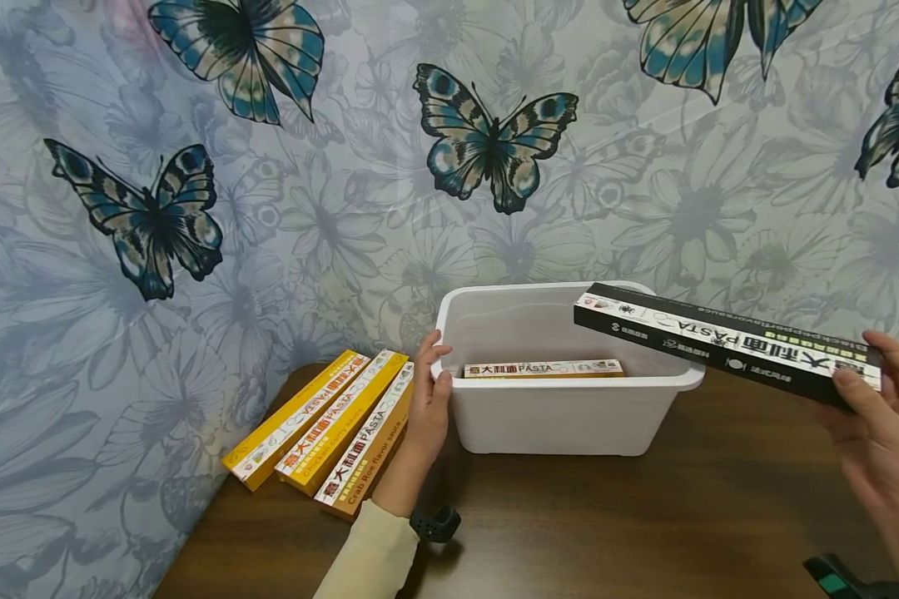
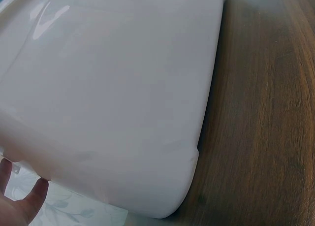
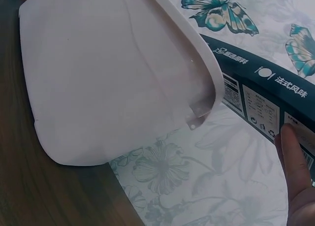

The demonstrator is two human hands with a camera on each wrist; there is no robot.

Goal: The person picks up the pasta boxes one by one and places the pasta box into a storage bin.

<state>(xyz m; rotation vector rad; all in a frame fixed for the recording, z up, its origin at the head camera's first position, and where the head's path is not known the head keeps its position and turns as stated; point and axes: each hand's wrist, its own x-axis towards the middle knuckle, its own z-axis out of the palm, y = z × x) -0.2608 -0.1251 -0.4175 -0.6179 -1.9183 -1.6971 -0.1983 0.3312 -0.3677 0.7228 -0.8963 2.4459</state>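
Observation:
A white plastic bin (image 1: 562,420) stands on the table. Its left rim is gripped by my left hand (image 1: 425,408), thumb in front and fingers at the side; fingertips (image 2: 37,194) also show in the left wrist view. My right hand (image 1: 880,416) holds a long black pasta box (image 1: 727,345) by its right end, thumb on the near side. This box slants over the bin's right rim, its far end above the opening. Inside the bin, a pasta box (image 1: 543,369) shows its white-labelled top edge. The bin's floor is hidden.
Left of the bin, three yellow and orange-brown pasta boxes (image 1: 342,412) lie side by side, slanted, on the dark wooden table (image 1: 569,524). Behind stands a wall (image 1: 330,208) covered in butterfly and flower print. A black band (image 1: 436,525) sits on the left wrist.

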